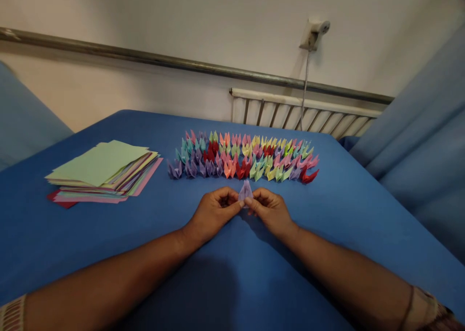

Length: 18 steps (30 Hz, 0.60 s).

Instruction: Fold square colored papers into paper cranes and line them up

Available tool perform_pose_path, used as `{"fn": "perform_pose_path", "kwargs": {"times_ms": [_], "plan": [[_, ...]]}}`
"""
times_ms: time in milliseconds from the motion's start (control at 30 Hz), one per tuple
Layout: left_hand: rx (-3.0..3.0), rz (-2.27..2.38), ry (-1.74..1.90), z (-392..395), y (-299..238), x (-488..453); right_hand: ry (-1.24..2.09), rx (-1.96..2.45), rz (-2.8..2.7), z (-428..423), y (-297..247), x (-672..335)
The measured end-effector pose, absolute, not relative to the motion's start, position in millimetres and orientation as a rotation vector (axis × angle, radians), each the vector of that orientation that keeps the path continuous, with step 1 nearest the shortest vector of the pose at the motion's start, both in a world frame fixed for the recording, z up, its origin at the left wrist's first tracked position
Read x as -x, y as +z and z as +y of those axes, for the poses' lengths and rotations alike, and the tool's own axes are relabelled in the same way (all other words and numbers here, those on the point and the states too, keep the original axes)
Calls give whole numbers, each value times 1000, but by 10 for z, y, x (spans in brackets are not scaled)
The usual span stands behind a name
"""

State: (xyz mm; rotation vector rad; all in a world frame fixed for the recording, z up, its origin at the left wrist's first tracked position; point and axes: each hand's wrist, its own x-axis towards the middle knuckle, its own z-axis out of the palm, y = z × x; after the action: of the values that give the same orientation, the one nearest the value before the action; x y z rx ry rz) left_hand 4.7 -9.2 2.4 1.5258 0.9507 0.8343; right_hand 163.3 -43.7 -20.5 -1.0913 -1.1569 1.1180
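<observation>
one small, folded lilac paper piece (245, 189) is pinched by thumb and fingers of both left hand (214, 211) and right hand (272, 211), midway between the side edges of the smooth blue table (348, 195). rows of multicoloured folded-paper cranes (242, 168) stand toward the far edge; one loose stack of pastel paper sheets (101, 164) lies toward the left edge.

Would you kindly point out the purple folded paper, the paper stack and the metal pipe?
Purple folded paper (245, 190): head view, its upper middle.
Paper stack (100, 164): head view, pale green top sheet.
Metal pipe (196, 66): head view, mid-length.

room rightward, paper cranes (243, 168) ahead
</observation>
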Motion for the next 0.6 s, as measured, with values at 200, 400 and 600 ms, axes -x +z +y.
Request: {"fn": "perform_pose_path", "kwargs": {"times_ms": [200, 400, 600], "plan": [[-1421, 873, 878, -107, 48, -60, 1120, 1072, -1153, -430, -194, -1665], [-1525, 902, 856, -105, 82, -38, 1119, 1057, -1202, -452, -215, -1668], [-1598, 916, 859, -132, 162, -19, 1119, 1046, -1232, -471, -215, -1669]]}}
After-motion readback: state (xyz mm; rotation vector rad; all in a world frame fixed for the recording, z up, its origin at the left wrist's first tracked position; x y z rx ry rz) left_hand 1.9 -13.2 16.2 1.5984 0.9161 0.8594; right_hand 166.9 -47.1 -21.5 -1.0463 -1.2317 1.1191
